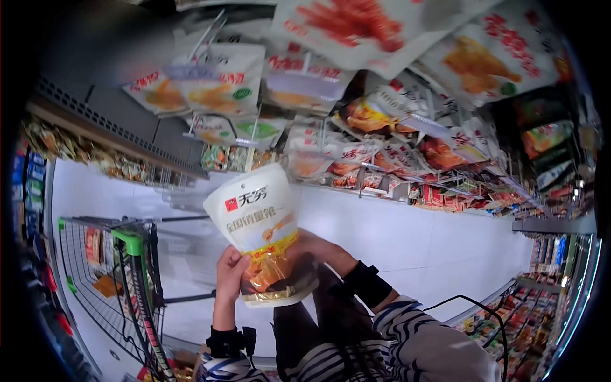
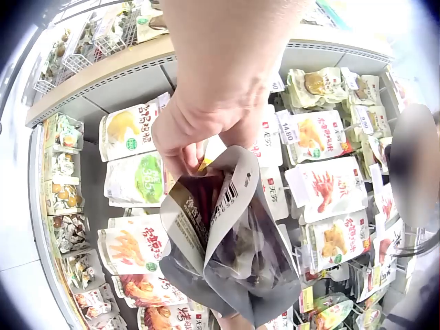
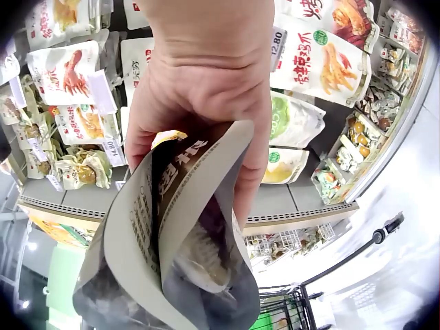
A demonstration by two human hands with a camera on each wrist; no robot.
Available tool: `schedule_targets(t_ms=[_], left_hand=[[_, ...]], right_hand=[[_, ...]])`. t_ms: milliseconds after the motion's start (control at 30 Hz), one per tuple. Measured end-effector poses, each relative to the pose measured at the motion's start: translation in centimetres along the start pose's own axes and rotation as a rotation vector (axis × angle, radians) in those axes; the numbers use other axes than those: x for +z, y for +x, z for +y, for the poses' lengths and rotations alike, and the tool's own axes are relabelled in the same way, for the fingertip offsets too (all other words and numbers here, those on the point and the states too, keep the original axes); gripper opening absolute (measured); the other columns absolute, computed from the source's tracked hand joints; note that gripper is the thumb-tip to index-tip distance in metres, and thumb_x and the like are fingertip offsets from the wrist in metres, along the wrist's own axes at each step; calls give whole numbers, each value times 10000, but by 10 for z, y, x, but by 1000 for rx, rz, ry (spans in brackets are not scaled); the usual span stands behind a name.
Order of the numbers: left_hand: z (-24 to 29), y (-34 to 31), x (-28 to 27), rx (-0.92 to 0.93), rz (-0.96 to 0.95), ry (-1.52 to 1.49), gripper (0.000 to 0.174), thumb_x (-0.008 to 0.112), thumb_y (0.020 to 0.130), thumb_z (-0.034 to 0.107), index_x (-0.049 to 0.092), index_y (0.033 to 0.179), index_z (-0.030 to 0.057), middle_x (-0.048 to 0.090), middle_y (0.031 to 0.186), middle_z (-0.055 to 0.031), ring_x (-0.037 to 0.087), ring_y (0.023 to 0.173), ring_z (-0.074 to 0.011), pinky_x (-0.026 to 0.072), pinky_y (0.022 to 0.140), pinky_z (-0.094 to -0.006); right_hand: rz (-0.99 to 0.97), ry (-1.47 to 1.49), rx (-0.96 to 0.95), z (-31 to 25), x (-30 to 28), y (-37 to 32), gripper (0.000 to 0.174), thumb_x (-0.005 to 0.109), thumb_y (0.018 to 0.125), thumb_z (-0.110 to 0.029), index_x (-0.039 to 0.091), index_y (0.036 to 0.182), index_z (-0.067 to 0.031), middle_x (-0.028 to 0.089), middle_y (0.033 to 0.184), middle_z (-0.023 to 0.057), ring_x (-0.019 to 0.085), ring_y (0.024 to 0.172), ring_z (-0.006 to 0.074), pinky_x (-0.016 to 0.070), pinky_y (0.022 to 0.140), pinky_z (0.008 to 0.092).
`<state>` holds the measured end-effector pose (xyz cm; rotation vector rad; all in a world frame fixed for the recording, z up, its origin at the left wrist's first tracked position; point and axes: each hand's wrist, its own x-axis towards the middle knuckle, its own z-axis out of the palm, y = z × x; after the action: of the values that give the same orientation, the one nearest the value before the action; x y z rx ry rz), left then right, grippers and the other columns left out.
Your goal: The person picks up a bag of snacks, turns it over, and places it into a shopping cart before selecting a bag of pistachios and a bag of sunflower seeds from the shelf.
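Observation:
I hold a white snack pouch [image 1: 261,223] with red and gold print and a clear lower window up in front of me with both hands. My left hand [image 1: 230,267] grips its lower left edge; in the left wrist view the fingers of the left hand [image 2: 185,137] pinch the pouch [image 2: 227,240] at its grey back with a barcode. My right hand [image 1: 312,245] holds the pouch from behind on the right. In the right wrist view my right hand [image 3: 199,103] curls round the folded edge of the pouch [image 3: 172,234].
Hanging snack packs [image 1: 356,127] fill the peg shelf right behind the pouch. A wire shopping cart [image 1: 127,274] with a green handle stands at my left, holding a few items. A low display case [image 1: 541,305] runs along the aisle at right. The floor is white.

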<state>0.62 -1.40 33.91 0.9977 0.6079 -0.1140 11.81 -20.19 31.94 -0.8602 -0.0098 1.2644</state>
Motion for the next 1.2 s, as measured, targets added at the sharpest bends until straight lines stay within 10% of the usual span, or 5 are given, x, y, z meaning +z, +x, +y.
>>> schedule_targets(t_ms=[433, 1200], left_hand=[[53, -60, 55, 52, -81, 125, 65, 525, 792, 66, 477, 773, 26, 510, 661, 14, 451, 576, -24, 374, 520, -174], [50, -118, 213, 241, -548, 312, 430, 495, 800, 69, 338, 1191, -18, 462, 1123, -80, 436, 1035, -147, 364, 855, -267]], right_hand=[[-10, -113, -204, -27, 59, -80, 511, 577, 730, -100, 352, 1175, 15, 456, 1138, 82, 433, 1032, 144, 334, 893, 268], [363, -417, -577, -64, 59, -289, 484, 634, 705, -102, 394, 1110, 9, 505, 1052, 77, 484, 954, 137, 401, 818, 268]])
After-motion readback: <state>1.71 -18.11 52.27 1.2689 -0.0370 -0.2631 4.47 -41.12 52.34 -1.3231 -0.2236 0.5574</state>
